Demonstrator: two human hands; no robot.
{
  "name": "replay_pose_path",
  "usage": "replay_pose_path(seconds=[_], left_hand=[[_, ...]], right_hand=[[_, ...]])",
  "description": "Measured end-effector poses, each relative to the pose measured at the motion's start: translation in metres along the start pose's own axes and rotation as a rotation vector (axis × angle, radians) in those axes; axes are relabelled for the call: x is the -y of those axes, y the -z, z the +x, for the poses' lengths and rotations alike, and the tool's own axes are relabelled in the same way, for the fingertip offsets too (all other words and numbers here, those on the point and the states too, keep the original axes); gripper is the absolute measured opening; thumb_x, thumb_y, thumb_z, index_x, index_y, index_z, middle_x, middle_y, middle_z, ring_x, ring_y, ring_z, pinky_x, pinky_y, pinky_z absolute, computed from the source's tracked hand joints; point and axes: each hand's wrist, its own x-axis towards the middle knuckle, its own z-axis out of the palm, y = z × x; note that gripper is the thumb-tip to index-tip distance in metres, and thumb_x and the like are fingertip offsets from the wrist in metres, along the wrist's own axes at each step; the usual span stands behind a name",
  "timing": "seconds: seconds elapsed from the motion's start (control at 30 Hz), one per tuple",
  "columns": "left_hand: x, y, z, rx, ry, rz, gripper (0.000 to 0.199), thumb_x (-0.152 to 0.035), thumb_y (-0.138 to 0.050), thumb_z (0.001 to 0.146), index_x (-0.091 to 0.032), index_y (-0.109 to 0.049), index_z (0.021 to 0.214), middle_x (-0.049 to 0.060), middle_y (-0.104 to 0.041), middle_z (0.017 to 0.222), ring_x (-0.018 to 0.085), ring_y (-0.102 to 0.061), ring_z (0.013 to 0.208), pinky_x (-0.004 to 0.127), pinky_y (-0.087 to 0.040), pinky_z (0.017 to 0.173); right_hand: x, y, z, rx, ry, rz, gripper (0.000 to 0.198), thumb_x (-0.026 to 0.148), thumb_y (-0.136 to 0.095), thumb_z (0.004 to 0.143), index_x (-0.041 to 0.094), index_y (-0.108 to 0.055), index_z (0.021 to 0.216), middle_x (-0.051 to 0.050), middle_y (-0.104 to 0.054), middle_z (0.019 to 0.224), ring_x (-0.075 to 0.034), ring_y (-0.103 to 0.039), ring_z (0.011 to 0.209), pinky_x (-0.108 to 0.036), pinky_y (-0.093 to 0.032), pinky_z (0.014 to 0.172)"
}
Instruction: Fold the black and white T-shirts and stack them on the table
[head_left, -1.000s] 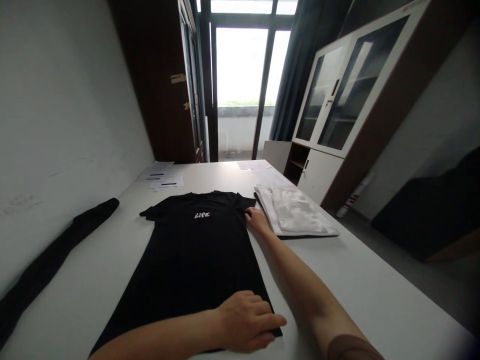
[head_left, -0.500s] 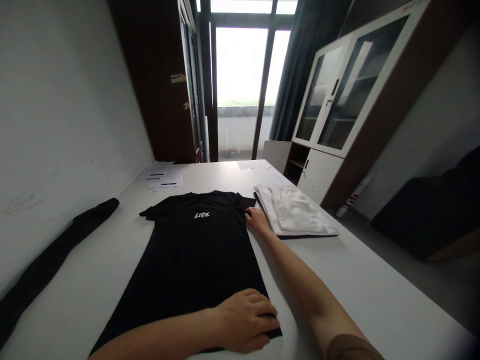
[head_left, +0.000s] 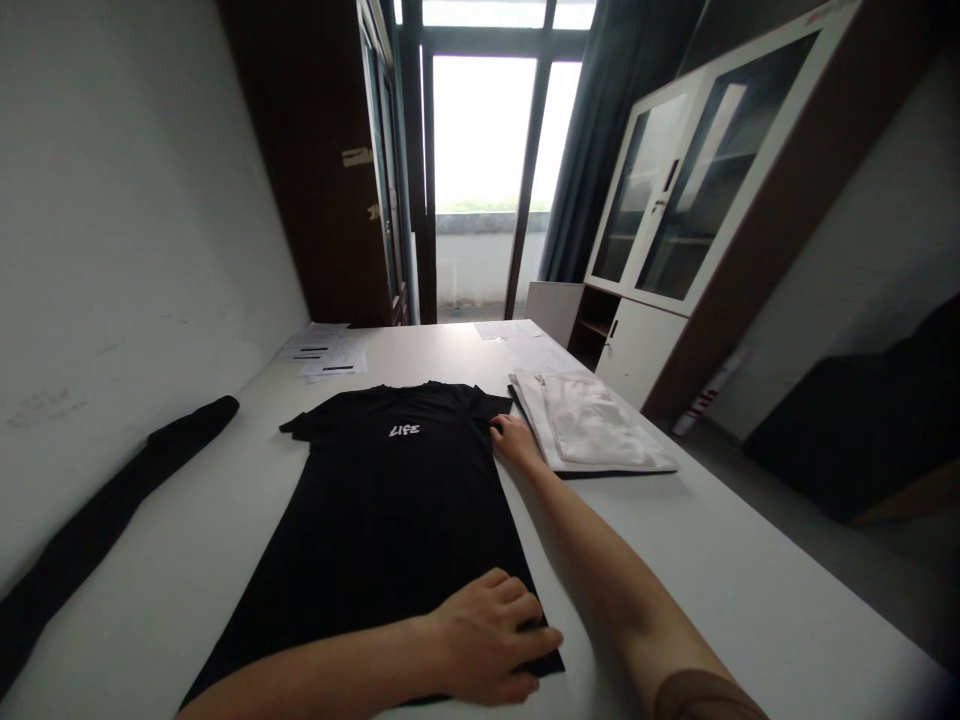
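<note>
A black T-shirt point(head_left: 405, 500) lies spread flat, collar away from me, with small white lettering on it. My left hand point(head_left: 495, 640) reaches across its lower part to the right-hand hem corner. Its fingers are bent and closed on the shirt's side edge; the fingertips are partly hidden. Farther up, my right hand point(head_left: 514, 438) is closed at the shirt's right edge, just under the sleeve, fingertips pinched on the cloth. Just right of that hand lies a stack of folded white garments point(head_left: 592, 420) with a black layer beneath.
The white table point(head_left: 750, 580) carries everything. Along the wall on the left lies a long bundle of dark cloth point(head_left: 112, 510). Paper sheets point(head_left: 330, 352) rest at the far left, with others point(head_left: 510, 330) at the far end. A glass-door cabinet point(head_left: 675, 190) stands beyond the right edge.
My left hand's fingers have bent more and drawn closer together at the hem corner, with the knuckles slightly raised. My right hand and the shirt look the same.
</note>
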Motion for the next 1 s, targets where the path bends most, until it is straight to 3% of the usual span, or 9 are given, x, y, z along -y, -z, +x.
replay_pose_path(seconds=[0.2,0.37,0.6,1.0], left_hand=[[0.002,-0.005,0.000,-0.040,-0.064,0.126,0.034,-0.037,-0.056,0.098,-0.020,-0.057,0.127,0.005,-0.064,0.100,0.022,-0.056,0.091,0.038,-0.040,0.078],[0.002,-0.012,0.001,-0.062,-0.001,0.104,0.019,-0.035,-0.056,0.100,-0.024,-0.060,0.115,0.001,-0.064,0.090,0.018,-0.058,0.081,0.033,-0.036,0.069],[0.003,-0.010,0.000,-0.020,-0.009,0.075,0.037,-0.057,-0.059,0.096,-0.023,-0.060,0.111,0.001,-0.064,0.094,0.019,-0.060,0.084,0.036,-0.038,0.067],[0.004,-0.014,0.001,-0.062,0.023,0.054,0.011,-0.032,-0.054,0.103,-0.025,-0.062,0.107,-0.001,-0.065,0.087,0.016,-0.060,0.081,0.032,-0.036,0.068]], right_hand=[[0.000,0.000,0.000,-0.004,-0.002,0.003,0.026,0.028,-0.059,0.096,0.023,-0.072,0.117,-0.008,-0.070,0.123,-0.023,-0.058,0.120,-0.032,-0.037,0.108],[0.001,0.001,0.000,0.007,-0.013,0.001,0.026,0.028,-0.059,0.096,0.023,-0.072,0.118,-0.008,-0.069,0.124,-0.024,-0.058,0.121,-0.032,-0.037,0.108],[0.000,0.001,0.000,0.003,0.002,-0.006,0.025,0.028,-0.058,0.096,0.022,-0.072,0.117,-0.008,-0.070,0.123,-0.023,-0.058,0.119,-0.031,-0.038,0.107],[0.001,0.002,-0.001,0.004,-0.006,-0.001,0.026,0.028,-0.059,0.096,0.022,-0.072,0.118,-0.008,-0.069,0.124,-0.024,-0.058,0.119,-0.032,-0.038,0.107]])
